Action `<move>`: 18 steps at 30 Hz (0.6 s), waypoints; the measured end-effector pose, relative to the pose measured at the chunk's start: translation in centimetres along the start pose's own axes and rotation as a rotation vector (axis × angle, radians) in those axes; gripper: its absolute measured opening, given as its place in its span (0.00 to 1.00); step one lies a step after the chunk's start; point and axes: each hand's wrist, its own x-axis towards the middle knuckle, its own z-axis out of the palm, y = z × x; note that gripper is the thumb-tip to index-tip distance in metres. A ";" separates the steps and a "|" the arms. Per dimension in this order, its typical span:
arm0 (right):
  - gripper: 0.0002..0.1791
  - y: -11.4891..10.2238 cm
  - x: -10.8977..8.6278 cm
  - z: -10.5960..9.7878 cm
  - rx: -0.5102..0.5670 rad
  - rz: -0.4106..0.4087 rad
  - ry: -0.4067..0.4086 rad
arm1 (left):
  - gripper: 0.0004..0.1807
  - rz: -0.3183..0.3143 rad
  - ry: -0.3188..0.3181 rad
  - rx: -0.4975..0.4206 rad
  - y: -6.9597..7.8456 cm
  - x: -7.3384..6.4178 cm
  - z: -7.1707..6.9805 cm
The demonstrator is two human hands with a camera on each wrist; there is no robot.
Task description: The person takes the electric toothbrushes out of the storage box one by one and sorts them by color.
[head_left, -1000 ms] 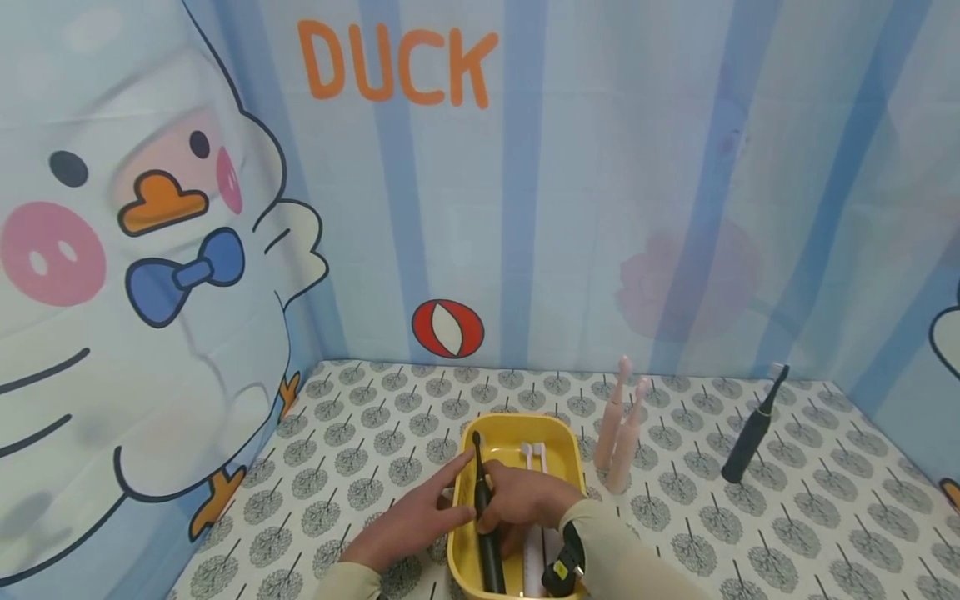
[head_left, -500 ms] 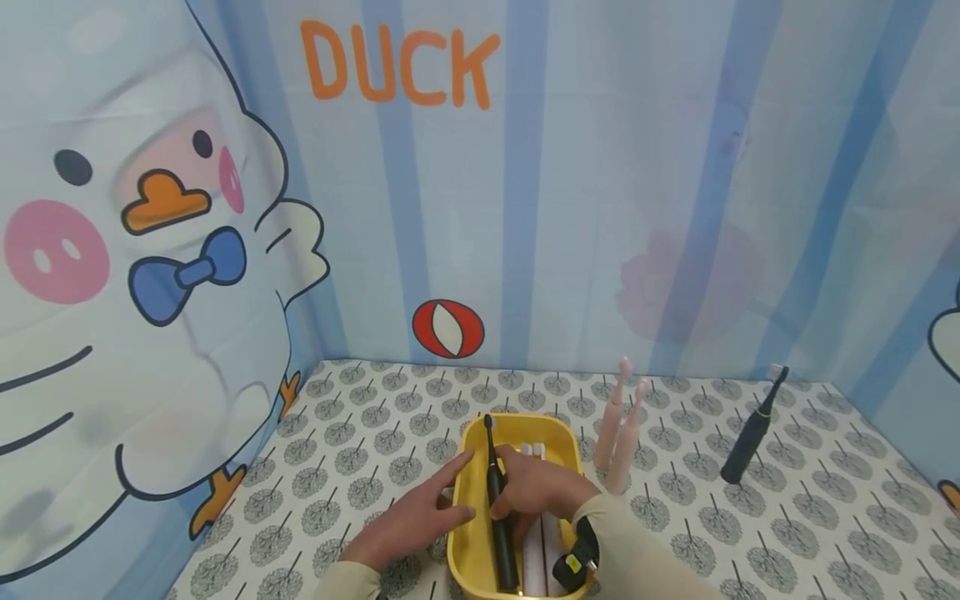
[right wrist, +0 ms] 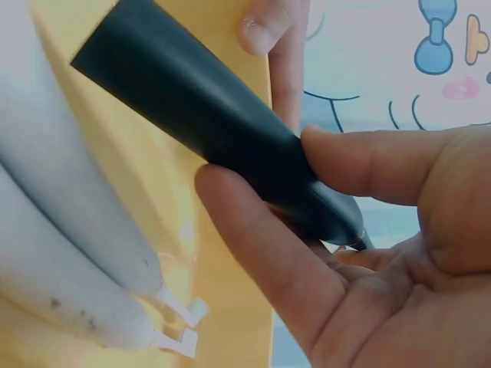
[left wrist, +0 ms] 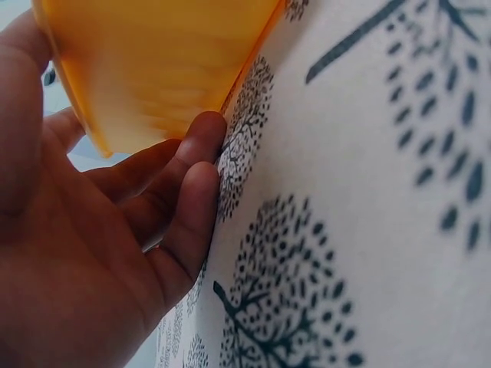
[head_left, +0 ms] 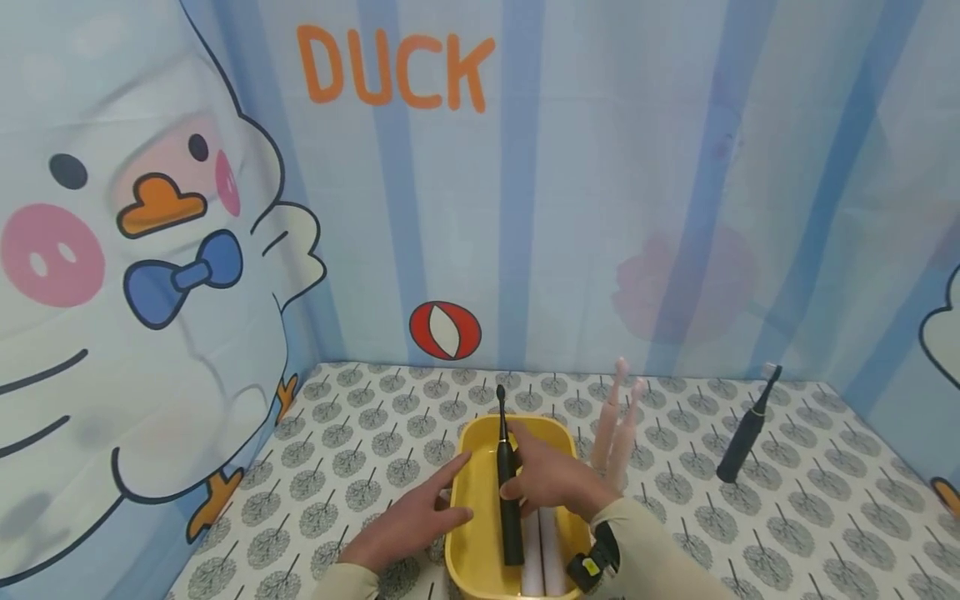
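Note:
A black electric toothbrush (head_left: 512,529) leans over the yellow bin (head_left: 474,550), its head above the far rim. My right hand (head_left: 558,477) holds it by the handle; in the right wrist view thumb and fingers pinch the dark handle (right wrist: 192,107). Two white electric toothbrushes (right wrist: 69,138) lie side by side inside the bin, heads visible in that view. At the bin's left wall, my left hand (head_left: 408,518) holds the side, thumb over the rim. Its fingers lie against the outer wall (left wrist: 169,69) in the left wrist view, low by the cloth.
Two pink electric toothbrushes (head_left: 607,421) stand upright right of the bin. Another black electric toothbrush (head_left: 742,442) stands farther right. Tree-patterned cloth (head_left: 360,450) covers the table, and a duck-printed curtain (head_left: 555,208) hangs behind.
My right hand has raised the black electric toothbrush from the bin's left side and moved it rightward and away from me. The left hand stays at the rim.

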 end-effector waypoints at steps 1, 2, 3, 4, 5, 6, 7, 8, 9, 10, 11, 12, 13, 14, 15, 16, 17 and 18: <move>0.53 0.0 -0.2 -0.1 -0.006 -0.009 0.014 | 0.38 0.002 0.002 -0.002 0.0 0.0 0.0; 0.53 0.0 -0.3 -0.2 -0.005 -0.017 0.029 | 0.38 0.005 -0.001 -0.009 0.0 0.0 0.0; 0.53 0.1 -0.5 -0.4 -0.009 -0.030 0.043 | 0.38 0.007 0.000 -0.012 0.0 -0.1 0.0; 0.53 0.1 -0.7 -0.5 -0.018 -0.044 0.058 | 0.39 0.008 0.000 -0.015 0.0 -0.1 0.0; 0.52 0.1 -0.9 -0.6 -0.026 -0.059 0.075 | 0.39 0.010 0.000 -0.020 -0.1 0.0 0.0; 0.52 0.2 -1.1 -0.8 -0.039 -0.075 0.092 | 0.39 0.015 -0.001 -0.023 -0.1 0.0 0.0; 0.51 0.2 -1.3 -0.9 -0.053 -0.092 0.111 | 0.39 0.020 -0.001 -0.026 -0.1 0.0 0.1; 0.51 0.2 -1.4 -1.0 -0.075 -0.109 0.133 | 0.39 0.025 -0.003 -0.030 -0.1 0.0 0.1; 0.51 0.3 -1.6 -1.1 -0.090 -0.124 0.155 | 0.38 0.030 -0.004 -0.034 -0.2 0.0 0.1; 0.51 0.3 -1.8 -1.2 -0.094 -0.136 0.174 | 0.38 0.034 -0.006 -0.038 -0.2 0.0 0.1; 0.51 0.3 -2.0 -1.2 -0.105 -0.144 0.197 | 0.38 0.036 -0.007 -0.037 -0.2 0.0 0.1; 0.51 0.3 -2.2 -1.3 -0.115 -0.152 0.218 | 0.38 0.036 -0.005 -0.034 -0.2 0.0 0.2; 0.51 0.2 -2.4 -1.4 -0.119 -0.157 0.238 | 0.38 0.033 -0.002 -0.029 -0.2 0.0 0.2; 0.51 0.2 -2.6 -1.4 -0.131 -0.163 0.261 | 0.38 0.028 0.001 -0.023 -0.2 0.0 0.1; 0.51 0.1 -2.8 -1.5 -0.130 -0.170 0.282 | 0.38 0.021 0.006 -0.016 -0.2 0.0 0.1; 0.51 0.0 -3.0 -1.6 -0.131 -0.173 0.303 | 0.38 0.015 0.010 -0.010 -0.2 0.0 0.1; 0.51 0.0 -3.2 -1.6 -0.140 -0.177 0.330 | 0.38 0.011 0.013 -0.005 -0.2 0.0 0.1; 0.51 0.0 -3.4 -1.7 -0.138 -0.182 0.351 | 0.38 0.009 0.014 -0.004 -0.2 0.0 0.0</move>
